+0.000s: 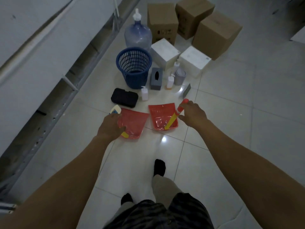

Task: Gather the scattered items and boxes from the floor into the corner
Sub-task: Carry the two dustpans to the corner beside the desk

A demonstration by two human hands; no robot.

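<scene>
Two red dustpans lie side by side on the tiled floor. My left hand grips the yellow handle of the left dustpan, which is mostly hidden under the hand. My right hand holds the upper part of the yellow handle with a red tip on the right dustpan. Beyond them stand a blue basket, a black case, a grey tissue box, pump bottles, a water jug, two white boxes and three brown cartons.
A grey metal shelf frame runs along the left side. A small white-and-blue item lies by my left hand. A thin grey panel stands near the right dustpan. My feet in black socks stand on open tiles.
</scene>
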